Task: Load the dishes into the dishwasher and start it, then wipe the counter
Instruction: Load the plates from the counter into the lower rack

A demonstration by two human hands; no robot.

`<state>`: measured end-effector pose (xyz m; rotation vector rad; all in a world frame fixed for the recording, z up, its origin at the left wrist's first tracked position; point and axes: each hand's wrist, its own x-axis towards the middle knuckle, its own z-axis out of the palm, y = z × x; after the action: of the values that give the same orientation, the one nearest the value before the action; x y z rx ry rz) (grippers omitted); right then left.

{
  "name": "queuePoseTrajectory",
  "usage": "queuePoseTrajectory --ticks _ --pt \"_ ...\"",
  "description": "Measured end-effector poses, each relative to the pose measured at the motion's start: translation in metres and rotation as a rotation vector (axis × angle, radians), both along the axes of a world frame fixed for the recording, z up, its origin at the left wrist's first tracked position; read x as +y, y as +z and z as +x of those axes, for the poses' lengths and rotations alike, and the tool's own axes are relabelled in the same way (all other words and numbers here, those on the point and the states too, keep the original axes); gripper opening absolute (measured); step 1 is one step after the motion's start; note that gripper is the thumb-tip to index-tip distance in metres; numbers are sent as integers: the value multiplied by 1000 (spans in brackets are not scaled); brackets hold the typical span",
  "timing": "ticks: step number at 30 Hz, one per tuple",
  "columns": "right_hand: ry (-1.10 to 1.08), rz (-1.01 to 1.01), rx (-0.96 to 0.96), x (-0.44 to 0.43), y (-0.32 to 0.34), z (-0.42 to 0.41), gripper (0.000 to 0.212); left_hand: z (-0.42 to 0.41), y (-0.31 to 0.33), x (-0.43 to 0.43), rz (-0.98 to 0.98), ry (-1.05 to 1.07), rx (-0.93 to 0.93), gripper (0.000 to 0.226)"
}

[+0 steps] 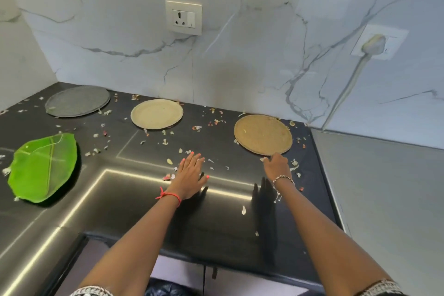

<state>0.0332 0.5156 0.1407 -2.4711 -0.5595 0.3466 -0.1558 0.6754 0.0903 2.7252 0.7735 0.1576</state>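
Note:
A dark glossy counter (149, 211) carries several flat dishes. At the back right lies a brown round plate (263, 134); my right hand (276, 166) reaches its near rim and its fingertips touch or pinch the edge there. My left hand (191, 174) rests flat on the counter with fingers straight, among food scraps. A beige round plate (156, 113) sits at the back middle. A grey round plate (77, 101) lies at the back left. A green leaf-shaped plate (43, 167) sits at the left.
Small food scraps (199, 127) are scattered across the counter. A marble wall with a power socket (183, 17) stands behind. A plugged-in white cable (348, 84) runs down the right wall. A grey surface (384, 187) adjoins the counter on the right.

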Motion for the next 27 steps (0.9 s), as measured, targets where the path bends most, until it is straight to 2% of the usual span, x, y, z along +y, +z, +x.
queuePoseTrajectory --ticks 6,11,13,16,20,23,27 --pt "-261 71 113 33 -11 39 35 38 -8 47 -23 -61 23 61" --pt "-416 94 164 53 -14 62 52 63 -18 76 -10 -50 45 63" --pt "-466 69 199 60 -16 73 58 71 -24 84 -33 -26 64 67" --pt "-518 1 232 67 -20 85 64 74 -34 90 -20 -1 73 90" --pt "-513 -108 173 70 -28 98 55 74 -43 89 35 17 29 95" --pt "-618 16 216 71 -30 104 46 74 -43 90 32 22 20 93" --pt "-818 444 354 68 -28 100 31 74 -41 89 50 20 23 93"
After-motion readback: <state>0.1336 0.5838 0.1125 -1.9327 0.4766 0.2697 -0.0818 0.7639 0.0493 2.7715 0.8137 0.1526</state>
